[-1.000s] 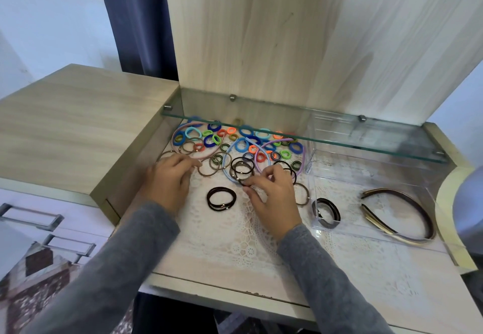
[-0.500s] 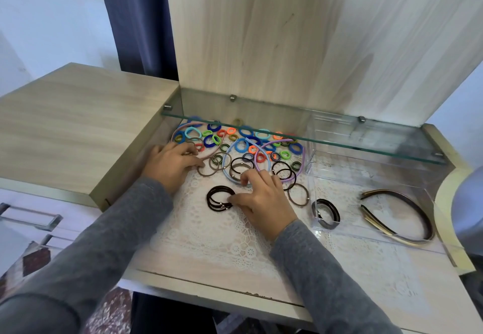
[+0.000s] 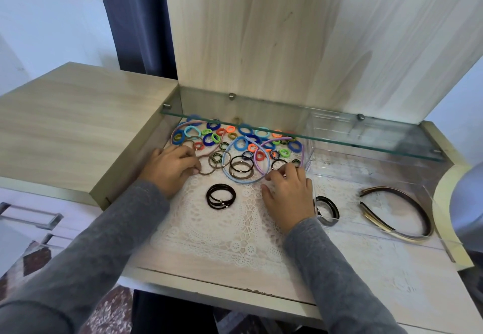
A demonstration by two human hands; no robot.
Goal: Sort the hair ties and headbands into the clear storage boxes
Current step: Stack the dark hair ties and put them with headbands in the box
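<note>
A heap of colourful hair ties point(image 3: 245, 131) lies at the back of the lace mat, mixed with a pink headband point(image 3: 180, 127), a blue headband point(image 3: 241, 180) and a purple headband point(image 3: 281, 140). My left hand point(image 3: 167, 169) pinches the rim of a brown hair tie point(image 3: 209, 172). My right hand point(image 3: 288, 195) rests with bent fingertips on small black ties point(image 3: 277, 163), thumb apart. A stack of black ties point(image 3: 220, 196) lies between my hands. The clear box point(image 3: 386, 238) at the right holds black ties point(image 3: 328, 209) and dark headbands point(image 3: 400, 210). A second clear box point(image 3: 366, 137) stands behind it.
A glass shelf point(image 3: 300, 135) hangs low over the back of the pile. A wooden cabinet top point(image 3: 78, 124) borders the left side, with white drawers point(image 3: 31, 216) below. An upright wooden panel point(image 3: 300, 33) closes the back. A grey rounded object point(image 3: 467, 203) sits at the far right.
My right hand has moved right, from beside the stack of black ties to the small black ties near the clear box. My left hand has stayed at the brown tie.
</note>
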